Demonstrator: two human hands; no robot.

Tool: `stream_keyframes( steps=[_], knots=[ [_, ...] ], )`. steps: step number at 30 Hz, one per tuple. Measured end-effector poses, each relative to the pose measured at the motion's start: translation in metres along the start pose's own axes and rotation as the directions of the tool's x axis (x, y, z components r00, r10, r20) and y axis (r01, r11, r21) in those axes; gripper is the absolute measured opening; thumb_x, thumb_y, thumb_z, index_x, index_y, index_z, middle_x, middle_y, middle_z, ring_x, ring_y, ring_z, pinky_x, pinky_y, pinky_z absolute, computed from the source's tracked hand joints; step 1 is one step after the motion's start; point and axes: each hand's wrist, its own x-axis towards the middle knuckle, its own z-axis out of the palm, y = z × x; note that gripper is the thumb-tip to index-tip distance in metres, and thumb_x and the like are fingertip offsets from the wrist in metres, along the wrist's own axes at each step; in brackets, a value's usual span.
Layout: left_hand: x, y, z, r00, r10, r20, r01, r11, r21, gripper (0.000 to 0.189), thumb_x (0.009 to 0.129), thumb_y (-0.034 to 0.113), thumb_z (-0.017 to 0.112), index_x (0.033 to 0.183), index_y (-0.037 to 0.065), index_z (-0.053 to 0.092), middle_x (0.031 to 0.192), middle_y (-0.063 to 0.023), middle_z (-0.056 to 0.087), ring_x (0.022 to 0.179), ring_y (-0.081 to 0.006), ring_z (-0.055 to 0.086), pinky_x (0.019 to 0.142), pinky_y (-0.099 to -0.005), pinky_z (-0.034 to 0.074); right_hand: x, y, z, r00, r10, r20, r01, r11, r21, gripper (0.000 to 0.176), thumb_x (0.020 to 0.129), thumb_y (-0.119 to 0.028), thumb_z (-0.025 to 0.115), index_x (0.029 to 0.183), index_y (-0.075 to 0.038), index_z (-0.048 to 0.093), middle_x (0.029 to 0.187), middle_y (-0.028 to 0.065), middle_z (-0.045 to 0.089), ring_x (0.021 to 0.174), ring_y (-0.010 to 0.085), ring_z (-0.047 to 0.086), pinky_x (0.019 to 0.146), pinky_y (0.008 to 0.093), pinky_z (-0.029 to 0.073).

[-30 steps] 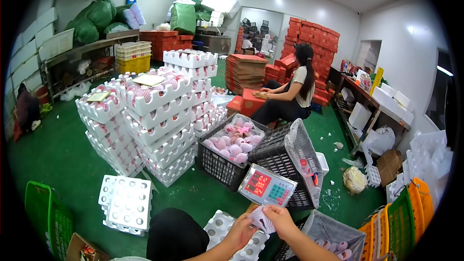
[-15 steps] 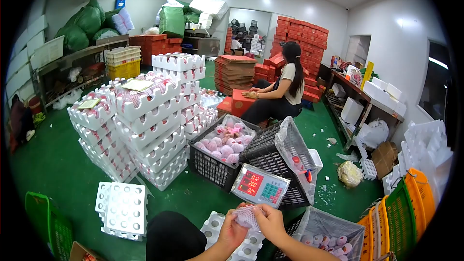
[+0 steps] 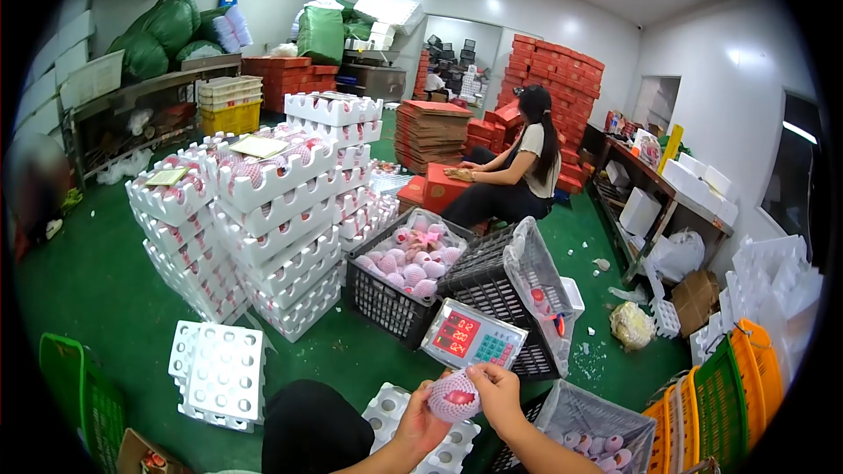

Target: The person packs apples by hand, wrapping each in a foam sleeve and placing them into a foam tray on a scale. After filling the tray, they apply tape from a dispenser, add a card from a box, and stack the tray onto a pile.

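A round fruit in a pink foam net (image 3: 455, 397) is between my two hands, with red skin showing through an opening in the net. My left hand (image 3: 423, 421) cups it from the left and below, fingers closed on it. My right hand (image 3: 497, 397) pinches the net at the upper right with thumb and fingers. Just beyond the hands is a digital scale display (image 3: 474, 338) with red digits. Under my hands lies a white foam tray with round holes (image 3: 386, 408). At lower right, a lined crate (image 3: 639, 426) contains several netted fruits.
A black crate of netted fruits (image 3: 386, 303) stands ahead, beside a tilted black crate (image 3: 479, 276). Stacked white foam trays (image 3: 272, 237) rise at left. A seated person (image 3: 527, 154) handles a red box (image 3: 442, 189). Orange and green baskets (image 3: 720, 395) lean at right.
The netted fruit now looks rounder and shows its red opening towards me; before, the net looked drawn out between my fingers. My right hand has shifted slightly right, and the view has moved a little.
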Motion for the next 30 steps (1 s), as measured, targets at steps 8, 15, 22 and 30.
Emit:
stream_keyframes(
  steps=[8, 15, 22, 30],
  knots=[
    [-0.004, 0.002, 0.015, 0.973, -0.195, -0.124, 0.211, 0.967, 0.139, 0.042, 0.099, 0.037, 0.047, 0.126, 0.009, 0.060, 0.135, -0.0089, 0.061, 0.127, -0.0280, 0.056, 0.113, -0.0527, 0.037, 0.000, 0.010, -0.001, 0.996, -0.046, 0.070, 0.049, 0.998, -0.031, 0.023, 0.095, -0.019, 0.069, 0.093, 0.003, 0.073, 0.080, 0.0032, 0.070, 0.071, 0.0085, 0.062, 0.065, 0.0253, 0.050],
    [0.003, -0.002, -0.003, 0.935, -0.222, -0.275, 0.273, 0.948, 0.162, 0.054, 0.097, 0.048, 0.042, 0.127, 0.006, 0.059, 0.126, -0.0113, 0.065, 0.118, -0.0283, 0.061, 0.108, -0.0462, 0.043, -0.003, 0.015, 0.008, 0.993, -0.067, 0.100, 0.075, 0.994, -0.085, 0.022, 0.094, -0.018, 0.070, 0.094, 0.004, 0.073, 0.079, 0.0025, 0.070, 0.070, 0.0070, 0.061, 0.063, 0.0241, 0.050],
    [0.001, 0.005, -0.001, 0.936, -0.137, -0.323, 0.185, 0.975, 0.123, 0.049, 0.093, 0.047, 0.048, 0.118, 0.007, 0.062, 0.115, -0.0106, 0.068, 0.109, -0.0277, 0.064, 0.099, -0.0446, 0.049, -0.003, 0.014, 0.015, 0.993, 0.054, 0.109, -0.054, 0.999, 0.001, 0.023, 0.095, -0.018, 0.070, 0.095, 0.004, 0.074, 0.077, 0.0008, 0.068, 0.067, 0.0052, 0.058, 0.060, 0.0225, 0.047],
    [-0.007, 0.009, 0.013, 0.902, -0.191, -0.387, 0.209, 0.978, 0.004, 0.053, 0.089, 0.053, 0.052, 0.116, 0.009, 0.063, 0.119, -0.0097, 0.066, 0.113, -0.0278, 0.061, 0.101, -0.0435, 0.047, 0.008, 0.036, 0.019, 0.974, 0.183, 0.136, -0.195, 0.978, 0.080, 0.023, 0.095, -0.018, 0.069, 0.104, 0.003, 0.070, 0.082, 0.0017, 0.068, 0.072, 0.0065, 0.058, 0.064, 0.0231, 0.047]
  ],
)
